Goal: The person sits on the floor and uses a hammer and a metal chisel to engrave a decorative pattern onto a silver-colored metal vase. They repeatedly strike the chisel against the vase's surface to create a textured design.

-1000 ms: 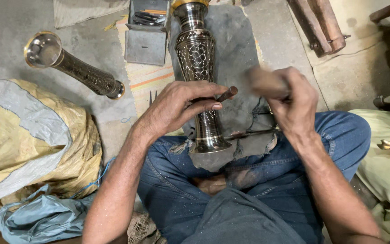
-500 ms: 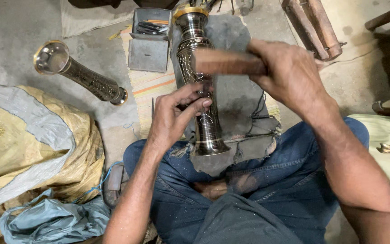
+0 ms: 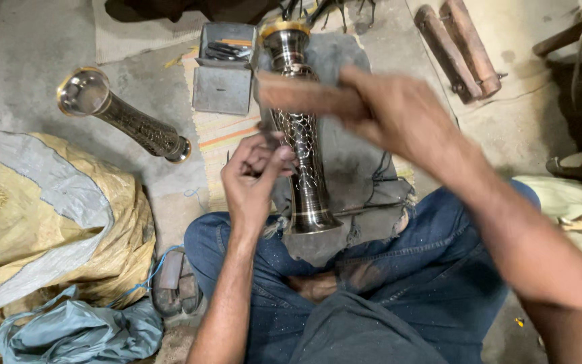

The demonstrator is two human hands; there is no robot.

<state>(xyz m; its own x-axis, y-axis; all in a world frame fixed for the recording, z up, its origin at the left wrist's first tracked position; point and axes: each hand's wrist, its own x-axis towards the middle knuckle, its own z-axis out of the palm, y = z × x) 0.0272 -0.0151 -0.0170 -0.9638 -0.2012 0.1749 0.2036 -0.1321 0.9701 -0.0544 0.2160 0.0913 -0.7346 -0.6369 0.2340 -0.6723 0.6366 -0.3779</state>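
Left hand (image 3: 256, 176) fingers pinched together, forearm reaching forward, right hand (image 3: 399, 114) raised, fist closed, motion-blurred

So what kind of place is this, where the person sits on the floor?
Probably a metal-craft workshop. An engraved metal vase lies across the person's lap, a second vase lies on the floor, and an open tool box sits nearby.

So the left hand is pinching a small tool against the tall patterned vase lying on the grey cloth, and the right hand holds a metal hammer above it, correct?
Not quite. In the head view the right hand holds a wooden block-like mallet, not a metal hammer. The rest stands: the left hand pinches a small tool against the tall patterned vase lying on the grey cloth.
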